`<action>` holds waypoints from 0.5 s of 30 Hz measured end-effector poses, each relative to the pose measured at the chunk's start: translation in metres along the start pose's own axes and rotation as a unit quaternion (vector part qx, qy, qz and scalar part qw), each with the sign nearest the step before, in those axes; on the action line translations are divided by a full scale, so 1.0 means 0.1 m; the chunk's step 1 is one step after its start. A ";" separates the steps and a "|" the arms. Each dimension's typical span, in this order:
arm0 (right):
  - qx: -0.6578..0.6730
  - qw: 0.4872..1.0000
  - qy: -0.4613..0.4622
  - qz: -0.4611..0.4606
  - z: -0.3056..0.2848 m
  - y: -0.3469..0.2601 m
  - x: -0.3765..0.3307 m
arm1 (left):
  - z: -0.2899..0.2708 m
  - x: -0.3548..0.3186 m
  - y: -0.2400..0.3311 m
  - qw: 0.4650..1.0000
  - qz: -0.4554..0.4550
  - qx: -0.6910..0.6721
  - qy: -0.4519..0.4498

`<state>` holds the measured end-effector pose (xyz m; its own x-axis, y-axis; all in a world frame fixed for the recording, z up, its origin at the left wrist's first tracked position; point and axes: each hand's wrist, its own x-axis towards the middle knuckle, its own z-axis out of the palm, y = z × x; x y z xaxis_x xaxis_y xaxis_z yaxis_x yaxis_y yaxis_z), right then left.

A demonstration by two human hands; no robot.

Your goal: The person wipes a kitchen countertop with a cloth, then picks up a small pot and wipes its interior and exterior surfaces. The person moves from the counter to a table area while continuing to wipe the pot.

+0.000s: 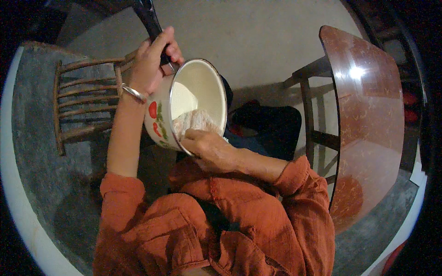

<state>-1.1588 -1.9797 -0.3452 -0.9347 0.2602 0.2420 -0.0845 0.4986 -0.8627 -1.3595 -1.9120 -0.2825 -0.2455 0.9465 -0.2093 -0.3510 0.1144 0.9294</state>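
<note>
Two bare hands are on one pot (209, 87), held in front of the person's lap, tipped well over with its mouth facing right. The left hand (154, 60), a bracelet (134, 93) at its wrist, is closed around the black handle (149, 18), whose long axis runs away from the body and slightly left. The right hand (212, 149) is at the near edge of the mouth, fingers closed on a crumpled, pale cloth (198, 119), or what looks like one. From that hand the cloth reaches forward into the pot, against the inner wall; bunched up, it shows no clear long axis. The right hand is the nearer to the cloth, the left to the handle. Red and green painted motifs (155, 122) mark the outer wall; no brand, label or writing can be read. A chair (87, 96) stands left, a table (368, 138) right.
</note>
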 end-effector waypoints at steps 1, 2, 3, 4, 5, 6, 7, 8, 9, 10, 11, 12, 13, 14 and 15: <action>0.026 0.999 -0.024 0.008 -0.09 -0.16 0.04 | -0.04 0.01 0.03 1.000 -0.018 -0.015 -0.009; 0.047 0.998 -0.045 0.017 -0.14 -0.23 0.05 | -0.05 0.03 0.03 0.999 -0.033 -0.031 -0.023; 0.074 0.996 -0.050 0.004 -0.15 -0.22 0.02 | -0.06 0.01 -0.04 0.998 -0.042 -0.051 -0.023; 0.169 0.979 -0.092 0.063 -0.17 -0.20 -0.02 | -0.08 -0.01 -0.14 0.997 -0.049 -0.058 -0.017; 0.263 0.948 -0.133 0.120 -0.22 -0.18 -0.06 | -0.10 -0.04 -0.22 0.996 -0.055 -0.063 -0.010; 0.352 0.903 -0.171 0.178 -0.26 -0.14 -0.10 | -0.11 -0.06 -0.31 0.995 -0.064 -0.070 -0.006; 0.348 0.914 -0.176 0.115 -0.15 0.10 -0.16 | -0.13 -0.06 -0.35 0.992 -0.076 -0.095 0.026; 0.251 0.945 -0.198 0.064 -0.10 0.34 -0.21 | -0.12 -0.05 -0.39 0.992 -0.072 -0.097 0.021; 0.153 0.963 -0.222 0.009 -0.06 0.57 -0.23 | -0.14 -0.07 -0.40 0.993 -0.067 -0.097 0.021; 0.050 0.968 -0.242 -0.044 -0.06 0.67 -0.24 | -0.13 -0.06 -0.41 0.993 -0.061 -0.100 0.017; -0.080 0.979 -0.189 -0.017 -0.06 0.65 -0.22 | -0.15 -0.06 -0.40 0.994 -0.057 -0.094 0.012; -0.209 0.969 -0.131 0.011 -0.07 0.59 -0.21 | -0.16 -0.06 -0.41 0.995 -0.053 -0.089 0.007; -0.333 0.940 -0.070 0.039 -0.09 0.52 -0.19 | -0.17 -0.05 -0.41 0.995 -0.050 -0.083 0.002; -0.262 0.952 -0.132 0.088 -0.10 0.45 -0.11 | -0.17 -0.05 -0.42 0.996 -0.047 -0.076 -0.004; -0.190 0.953 -0.194 0.138 -0.12 0.37 -0.02 | -0.09 -0.09 -0.40 0.995 -0.058 -0.077 0.014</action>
<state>-1.1561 -1.9519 -0.3725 -0.9669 0.1364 -0.2158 0.2444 0.7384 -0.6285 -1.3515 -1.9281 -0.3204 -0.2196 0.9203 -0.3237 -0.5116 0.1739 0.8414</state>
